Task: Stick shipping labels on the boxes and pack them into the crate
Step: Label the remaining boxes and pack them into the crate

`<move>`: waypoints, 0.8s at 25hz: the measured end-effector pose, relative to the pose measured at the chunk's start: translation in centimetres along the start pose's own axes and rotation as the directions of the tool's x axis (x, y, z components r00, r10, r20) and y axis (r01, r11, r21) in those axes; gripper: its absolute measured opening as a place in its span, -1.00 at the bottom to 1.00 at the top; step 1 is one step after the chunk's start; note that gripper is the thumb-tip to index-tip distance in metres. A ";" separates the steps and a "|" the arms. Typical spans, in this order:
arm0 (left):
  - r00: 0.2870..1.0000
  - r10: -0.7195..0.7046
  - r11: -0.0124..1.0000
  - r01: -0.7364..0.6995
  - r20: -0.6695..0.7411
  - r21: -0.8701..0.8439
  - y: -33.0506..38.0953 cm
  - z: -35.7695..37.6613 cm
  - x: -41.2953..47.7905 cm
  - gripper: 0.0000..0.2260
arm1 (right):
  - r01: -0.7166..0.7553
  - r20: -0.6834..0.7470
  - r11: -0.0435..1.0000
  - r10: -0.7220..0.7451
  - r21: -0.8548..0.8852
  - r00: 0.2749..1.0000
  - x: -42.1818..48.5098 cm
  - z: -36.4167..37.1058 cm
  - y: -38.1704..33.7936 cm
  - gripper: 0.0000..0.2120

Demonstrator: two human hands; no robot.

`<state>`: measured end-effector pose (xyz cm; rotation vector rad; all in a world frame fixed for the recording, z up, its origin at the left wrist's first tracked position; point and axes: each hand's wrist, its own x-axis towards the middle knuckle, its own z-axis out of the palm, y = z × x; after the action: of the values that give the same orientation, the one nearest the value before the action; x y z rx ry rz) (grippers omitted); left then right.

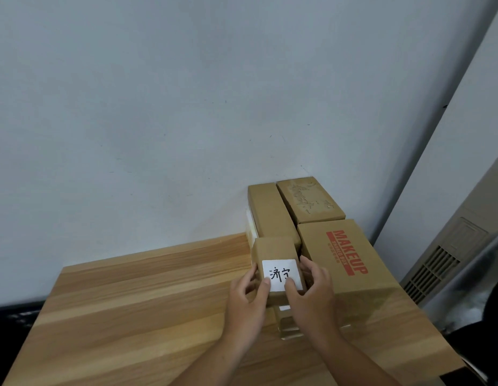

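Both hands are clamping the small box point(280, 270) from either side — left hand point(249, 296) and right hand point(312, 296) thumbs pressing the white label point(282, 275), likely to seat it. The box is sitting near the MAKEUP box point(345, 260), at the table's point(130, 316) right — no crate is showing.

A small box point(274, 250), label point(282, 275) on top, lies just left of a big box point(348, 263) on the table point(130, 316). Far behind them, a narrow box point(267, 215) lies left of a flat box point(309, 200).
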<state>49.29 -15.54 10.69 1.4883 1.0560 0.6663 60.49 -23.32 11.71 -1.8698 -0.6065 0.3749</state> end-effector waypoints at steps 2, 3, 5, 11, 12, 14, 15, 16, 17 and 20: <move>0.999 0.027 1.000 -0.027 -0.044 -0.002 0.0 -0.3 -0.6 -0.56 | -0.022 0.039 0.996 0.019 0.082 0.999 -0.1 0.0 0.2 -0.45; 0.997 0.040 0.999 -0.040 -0.072 -0.005 0.1 -0.5 -0.9 -0.57 | -0.027 0.055 0.993 0.021 0.117 0.998 -0.1 0.1 0.2 -0.46; 0.990 0.046 0.998 -0.051 -0.133 -0.028 0.2 -0.9 -1.4 -0.61 | -0.017 0.077 0.984 0.004 0.177 0.997 -0.3 0.0 0.2 -0.49; 0.957 -0.089 0.950 -0.001 -0.275 -0.311 -0.1 -3.5 -3.2 -0.76 | -0.152 0.375 0.952 0.044 0.265 0.926 -0.9 2.0 0.4 -0.62; 0.950 -0.107 0.940 0.001 -0.292 -0.340 -0.3 -4.2 -3.8 -0.77 | -0.250 0.466 0.924 0.093 0.288 0.880 -1.4 2.7 0.4 -0.63; 0.940 -0.121 0.933 -0.003 -0.320 -0.359 -0.7 -5.7 -4.9 -0.78 | -0.381 0.584 0.869 0.139 0.315 0.800 -2.6 4.2 0.3 -0.63; 0.935 -0.119 0.936 -0.007 -0.334 -0.353 -1.0 -6.7 -5.4 -0.79 | -0.403 0.602 0.851 0.136 0.335 0.787 -3.3 5.0 0.2 -0.60; 0.932 -0.107 0.942 -0.015 -0.346 -0.334 -1.4 -7.6 -5.9 -0.81 | -0.391 0.593 0.847 0.116 0.360 0.797 -4.0 5.7 -0.1 -0.55; 0.929 -0.084 0.954 -0.030 -0.361 -0.299 -1.7 -8.7 -6.3 -0.83 | -0.342 0.557 0.864 0.088 0.370 0.825 -4.7 6.4 -0.4 -0.50; 0.920 -0.008 0.981 -0.068 -0.391 -0.182 -2.2 -11.7 -7.4 -0.80 | -0.074 0.438 0.955 -0.061 0.286 0.897 -6.3 8.1 -2.2 -0.33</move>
<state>35.44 -16.82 12.04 1.2314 1.2311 1.0892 50.57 -20.11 10.64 -1.5000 -0.7991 0.8656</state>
